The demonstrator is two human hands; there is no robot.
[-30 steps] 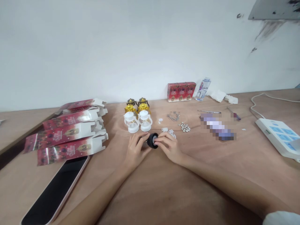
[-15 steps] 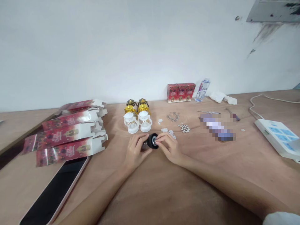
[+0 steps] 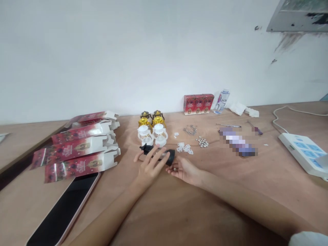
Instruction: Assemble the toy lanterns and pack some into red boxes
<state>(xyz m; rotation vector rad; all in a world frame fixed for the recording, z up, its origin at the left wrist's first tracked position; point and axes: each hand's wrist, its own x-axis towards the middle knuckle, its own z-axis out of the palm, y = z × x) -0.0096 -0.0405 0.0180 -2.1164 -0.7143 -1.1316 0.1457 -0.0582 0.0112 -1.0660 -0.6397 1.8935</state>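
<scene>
A small black lantern [image 3: 171, 157] lies nearly level in my left hand [image 3: 151, 164], its top to the left and its round base to the right. The fingers of that hand wrap over its clear middle. My right hand [image 3: 186, 171] is just under the base, fingers curled, with a small shiny round piece [image 3: 175, 169] at them; I cannot tell exactly what it is. Just beyond my hands stand white lanterns [image 3: 160, 135], gold ones [image 3: 158, 121] and dark bronze ones [image 3: 157, 113]. Right of these are white plastic pieces [image 3: 184, 148] and button cells [image 3: 202, 142].
Opened red boxes [image 3: 77, 148] and a phone [image 3: 66, 208] lie at left. Closed red boxes [image 3: 199, 104] and a bottle [image 3: 222, 101] stand by the wall. Metal rings [image 3: 190, 130], a screwdriver [image 3: 256, 128], crumpled tissue [image 3: 238, 108] and a power strip [image 3: 302, 150] are to the right.
The black lantern has turned from its base facing me to lying sideways, base right. My right fingers have left the base's middle and moved down under its edge.
</scene>
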